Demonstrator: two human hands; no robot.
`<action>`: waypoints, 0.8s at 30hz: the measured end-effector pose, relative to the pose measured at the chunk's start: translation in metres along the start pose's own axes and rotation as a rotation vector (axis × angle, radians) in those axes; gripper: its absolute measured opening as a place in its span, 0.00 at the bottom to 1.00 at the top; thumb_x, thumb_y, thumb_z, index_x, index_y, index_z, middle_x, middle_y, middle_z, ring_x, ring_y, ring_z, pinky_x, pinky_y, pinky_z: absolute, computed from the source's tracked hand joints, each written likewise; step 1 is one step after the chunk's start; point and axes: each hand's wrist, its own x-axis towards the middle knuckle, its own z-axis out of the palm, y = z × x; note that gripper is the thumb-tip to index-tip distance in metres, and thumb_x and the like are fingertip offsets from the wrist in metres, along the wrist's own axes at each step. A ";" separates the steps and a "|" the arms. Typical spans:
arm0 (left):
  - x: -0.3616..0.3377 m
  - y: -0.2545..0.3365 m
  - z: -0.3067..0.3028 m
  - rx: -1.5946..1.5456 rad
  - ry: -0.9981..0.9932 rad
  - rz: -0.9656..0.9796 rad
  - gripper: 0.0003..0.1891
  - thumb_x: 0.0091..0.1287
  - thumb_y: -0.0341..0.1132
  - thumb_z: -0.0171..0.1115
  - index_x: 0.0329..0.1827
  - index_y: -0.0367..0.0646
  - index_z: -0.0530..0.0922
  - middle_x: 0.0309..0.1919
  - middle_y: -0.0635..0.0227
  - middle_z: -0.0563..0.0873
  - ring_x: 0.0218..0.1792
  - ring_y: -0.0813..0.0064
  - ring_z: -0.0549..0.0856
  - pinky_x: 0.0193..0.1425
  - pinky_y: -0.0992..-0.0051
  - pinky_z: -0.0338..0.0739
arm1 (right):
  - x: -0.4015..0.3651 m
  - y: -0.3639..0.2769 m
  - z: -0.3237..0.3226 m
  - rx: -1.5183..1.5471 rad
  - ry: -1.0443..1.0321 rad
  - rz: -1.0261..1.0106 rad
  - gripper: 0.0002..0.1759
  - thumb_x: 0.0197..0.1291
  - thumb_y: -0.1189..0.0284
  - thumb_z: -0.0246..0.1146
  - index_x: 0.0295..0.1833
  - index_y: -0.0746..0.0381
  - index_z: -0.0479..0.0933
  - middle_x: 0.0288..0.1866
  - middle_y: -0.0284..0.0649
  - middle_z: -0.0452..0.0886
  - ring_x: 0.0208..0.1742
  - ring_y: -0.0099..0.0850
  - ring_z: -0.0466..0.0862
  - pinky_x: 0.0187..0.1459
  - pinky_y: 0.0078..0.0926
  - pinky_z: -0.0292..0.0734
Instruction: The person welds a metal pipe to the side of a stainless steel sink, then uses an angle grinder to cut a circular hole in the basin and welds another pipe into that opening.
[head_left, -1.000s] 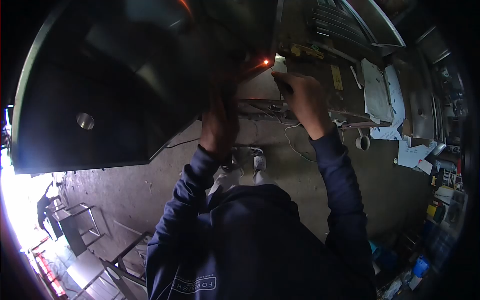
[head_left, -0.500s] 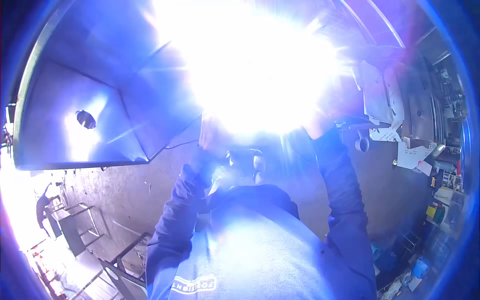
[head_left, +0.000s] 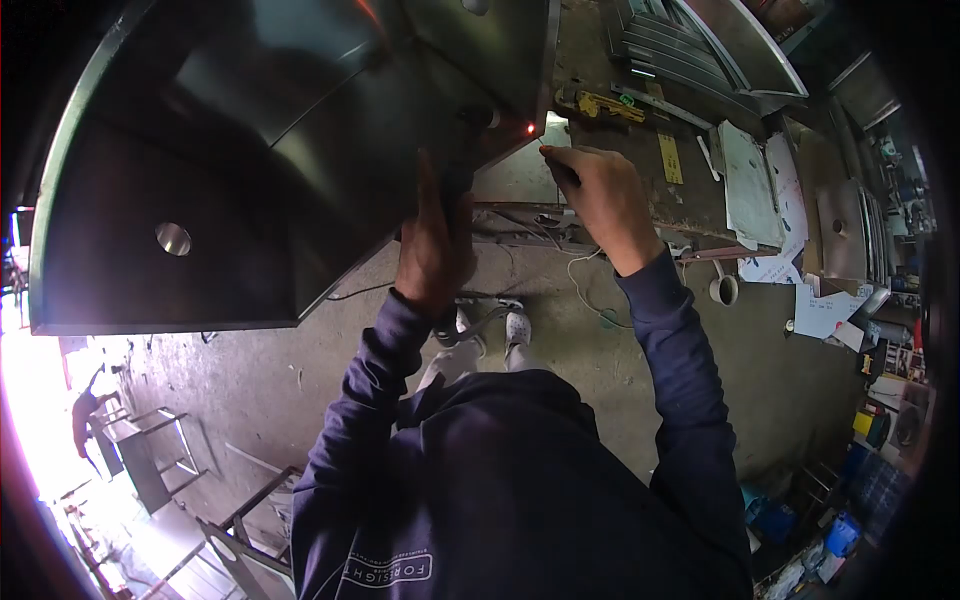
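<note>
The right hand (head_left: 600,200) covers nearly all of the thin rod (head_left: 556,166) it grips; only the tip shows. The big steel box (head_left: 250,180) runs off the top edge. Print on the papers (head_left: 752,175) is too small to read.

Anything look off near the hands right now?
A small orange glow sits on the steel panel's corner edge, just beyond the tool in the right hand. The bare left hand presses on that same panel close by. Nothing looks spilled.
</note>
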 end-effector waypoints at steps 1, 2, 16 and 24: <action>0.001 -0.003 0.001 -0.009 0.005 0.050 0.36 0.78 0.33 0.55 0.81 0.30 0.47 0.51 0.37 0.85 0.49 0.40 0.87 0.50 0.55 0.81 | 0.000 0.000 0.000 0.000 -0.010 0.004 0.11 0.64 0.73 0.65 0.50 0.61 0.86 0.39 0.47 0.87 0.41 0.47 0.86 0.46 0.44 0.81; 0.002 -0.005 0.001 -0.017 0.010 0.100 0.38 0.77 0.33 0.56 0.82 0.31 0.44 0.49 0.29 0.83 0.48 0.32 0.85 0.44 0.49 0.81 | 0.000 0.000 -0.001 0.000 -0.020 0.008 0.11 0.64 0.73 0.65 0.50 0.61 0.86 0.39 0.47 0.87 0.41 0.47 0.86 0.46 0.44 0.81; 0.000 -0.009 0.004 0.121 0.081 0.166 0.34 0.79 0.36 0.55 0.81 0.30 0.52 0.49 0.47 0.87 0.44 0.55 0.89 0.48 0.65 0.81 | -0.001 0.000 0.002 0.010 -0.004 0.026 0.09 0.65 0.71 0.65 0.49 0.59 0.86 0.38 0.45 0.86 0.40 0.46 0.86 0.43 0.44 0.81; 0.000 0.002 -0.004 -0.022 -0.011 0.017 0.34 0.77 0.32 0.56 0.80 0.30 0.52 0.52 0.44 0.86 0.48 0.51 0.88 0.53 0.62 0.82 | 0.000 0.000 0.001 0.002 0.015 -0.015 0.11 0.64 0.74 0.67 0.50 0.60 0.86 0.39 0.47 0.87 0.39 0.47 0.87 0.40 0.40 0.80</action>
